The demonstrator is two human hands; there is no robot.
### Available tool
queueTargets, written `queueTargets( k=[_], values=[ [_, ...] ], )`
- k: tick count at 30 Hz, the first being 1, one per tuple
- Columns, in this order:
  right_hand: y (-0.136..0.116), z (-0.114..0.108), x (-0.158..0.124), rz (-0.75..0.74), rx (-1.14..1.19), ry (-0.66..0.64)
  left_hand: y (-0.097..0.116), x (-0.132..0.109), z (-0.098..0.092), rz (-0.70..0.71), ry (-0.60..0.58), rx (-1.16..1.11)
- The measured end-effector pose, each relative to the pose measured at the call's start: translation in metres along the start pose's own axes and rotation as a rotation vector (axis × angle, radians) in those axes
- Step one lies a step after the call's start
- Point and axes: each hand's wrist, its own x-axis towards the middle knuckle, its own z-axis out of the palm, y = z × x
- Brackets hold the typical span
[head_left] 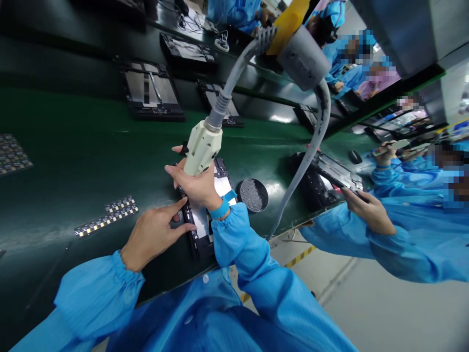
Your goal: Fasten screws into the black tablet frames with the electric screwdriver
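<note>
A cream corded electric screwdriver (203, 146), thick grey cable at its top, stands nearly upright in my right hand (198, 186). My right hand is closed round its lower part, with some fingers pointing left. The tool's tip is hidden behind the hand. Under it lies an opened flat black electronic device (200, 222) with silver-white panels inside. My left hand (156, 234) holds the device's left edge, thumb and forefinger on the rim. A round black dish of small dark screws or similar bits (253, 195) sits just right of the device.
Strips of small parts (106, 215) lie left of my left hand, a larger sheet (13, 154) farther left. More opened devices (152, 90) stand behind. The grey cable (311, 151) loops down on the right. A co-worker's hand (370, 212) holds another device (337, 171).
</note>
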Motion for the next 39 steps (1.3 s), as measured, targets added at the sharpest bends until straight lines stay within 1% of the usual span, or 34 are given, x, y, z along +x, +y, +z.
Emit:
queueTargets(
  k=[8, 13, 19, 23, 29, 36, 38, 39],
  values=[
    [0.004, 0.001, 0.000, -0.072, -0.003, -0.020, 0.000, 0.001, -0.001, 0.001, -0.012, 0.020],
    [0.003, 0.001, -0.002, -0.159, -0.045, -0.034, 0.005, 0.000, -0.003, -0.003, -0.025, 0.032],
    [0.009, 0.000, -0.001, -0.138, -0.060, -0.095, 0.007, 0.000, -0.005, -0.004, -0.024, 0.036],
    [0.010, 0.000, -0.001, -0.107, -0.093, -0.091, 0.006, 0.000, -0.005, 0.007, -0.015, 0.038],
    [0.012, -0.001, -0.001, -0.130, -0.033, -0.104, 0.006, -0.001, -0.003, 0.017, -0.002, 0.042],
    [0.010, -0.004, -0.002, -0.085, -0.023, -0.118, 0.001, 0.000, -0.001, 0.036, 0.014, 0.082],
    [0.010, -0.004, -0.002, -0.084, -0.002, -0.134, 0.000, -0.002, 0.000, 0.070, 0.053, 0.111],
    [0.010, -0.004, -0.002, -0.076, 0.008, -0.144, 0.001, -0.005, 0.001, 0.110, 0.098, 0.143]
  ],
)
